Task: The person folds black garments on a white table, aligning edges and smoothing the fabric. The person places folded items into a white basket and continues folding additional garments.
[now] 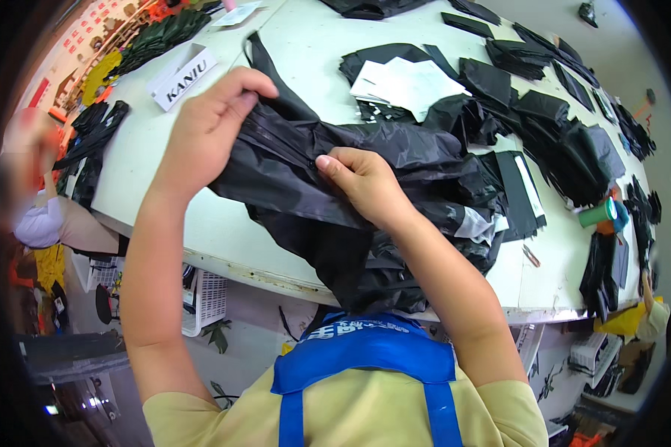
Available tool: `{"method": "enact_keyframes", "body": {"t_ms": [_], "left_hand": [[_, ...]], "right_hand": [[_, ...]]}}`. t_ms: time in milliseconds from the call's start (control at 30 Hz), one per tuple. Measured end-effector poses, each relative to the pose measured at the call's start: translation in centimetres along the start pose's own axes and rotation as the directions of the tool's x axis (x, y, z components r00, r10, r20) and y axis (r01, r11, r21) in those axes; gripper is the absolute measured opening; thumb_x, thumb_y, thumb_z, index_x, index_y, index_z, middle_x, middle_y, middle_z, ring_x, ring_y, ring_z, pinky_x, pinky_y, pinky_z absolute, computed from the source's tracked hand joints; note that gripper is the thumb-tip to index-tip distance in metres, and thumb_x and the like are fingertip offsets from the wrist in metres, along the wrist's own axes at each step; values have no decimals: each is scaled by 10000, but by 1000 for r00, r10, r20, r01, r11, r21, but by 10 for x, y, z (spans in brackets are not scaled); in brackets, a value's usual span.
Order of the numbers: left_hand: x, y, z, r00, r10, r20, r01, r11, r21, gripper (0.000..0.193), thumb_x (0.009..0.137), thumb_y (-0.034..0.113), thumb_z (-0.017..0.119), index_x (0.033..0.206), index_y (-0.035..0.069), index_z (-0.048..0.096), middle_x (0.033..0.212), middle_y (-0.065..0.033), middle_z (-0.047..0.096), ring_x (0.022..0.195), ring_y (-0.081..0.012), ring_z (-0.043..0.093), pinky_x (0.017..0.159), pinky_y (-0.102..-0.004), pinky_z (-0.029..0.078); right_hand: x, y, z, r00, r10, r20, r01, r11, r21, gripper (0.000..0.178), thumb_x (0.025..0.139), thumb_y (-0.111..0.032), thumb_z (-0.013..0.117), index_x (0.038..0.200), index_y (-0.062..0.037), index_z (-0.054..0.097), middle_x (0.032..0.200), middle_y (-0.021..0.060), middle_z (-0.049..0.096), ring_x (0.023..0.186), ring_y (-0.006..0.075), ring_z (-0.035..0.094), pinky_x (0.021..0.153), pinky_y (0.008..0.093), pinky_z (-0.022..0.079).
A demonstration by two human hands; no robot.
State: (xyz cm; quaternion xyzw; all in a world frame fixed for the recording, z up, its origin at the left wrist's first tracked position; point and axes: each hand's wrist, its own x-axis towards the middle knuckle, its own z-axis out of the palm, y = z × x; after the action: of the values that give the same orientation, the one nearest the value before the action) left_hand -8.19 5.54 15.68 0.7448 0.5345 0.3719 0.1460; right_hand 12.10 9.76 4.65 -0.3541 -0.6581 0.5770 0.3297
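A black, slightly shiny fabric garment (276,186) is spread between my hands, part of it hanging over the near edge of the white table. My left hand (212,123) pinches its upper left edge, raised off the tabletop. Thumb and fingers of my right hand (354,179) close on the garment's middle, at the lower end of a dark seam that looks like a zipper; any pull there is hidden by the fingertips. Bunched black fabric (447,194) continues to the right, under and beyond my right forearm, with a pale grey patch (476,225) showing.
On the white table (306,41) lie white paper pieces (408,83), folded black fabric stacks (559,141), thread snips (531,256) and a green thread spool (598,214). A white box (183,77) stands far left. Below are a white basket (205,302) and, at left, a seated person (41,216).
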Motion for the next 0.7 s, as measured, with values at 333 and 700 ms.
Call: {"method": "enact_keyframes", "body": {"t_ms": [333, 700], "left_hand": [[43, -77, -139, 706, -126, -697, 120, 991, -57, 271, 975, 196, 522, 1203, 74, 604, 1127, -27, 613, 1100, -104, 545, 993, -223, 374], [-143, -290, -62, 496, -841, 216, 751, 541, 380, 68, 815, 113, 601, 869, 108, 559, 761, -14, 526, 804, -114, 496, 737, -285, 419]], "right_hand": [[-140, 59, -203, 813, 181, -554, -420, 841, -342, 282, 855, -195, 584, 644, -19, 525, 591, -7, 408, 580, 99, 364, 535, 307, 330], [-253, 123, -208, 609, 648, -456, -762, 638, -111, 309, 855, -231, 603, 622, -30, 576, 575, 4, 498, 588, 107, 440, 586, 281, 372]]}}
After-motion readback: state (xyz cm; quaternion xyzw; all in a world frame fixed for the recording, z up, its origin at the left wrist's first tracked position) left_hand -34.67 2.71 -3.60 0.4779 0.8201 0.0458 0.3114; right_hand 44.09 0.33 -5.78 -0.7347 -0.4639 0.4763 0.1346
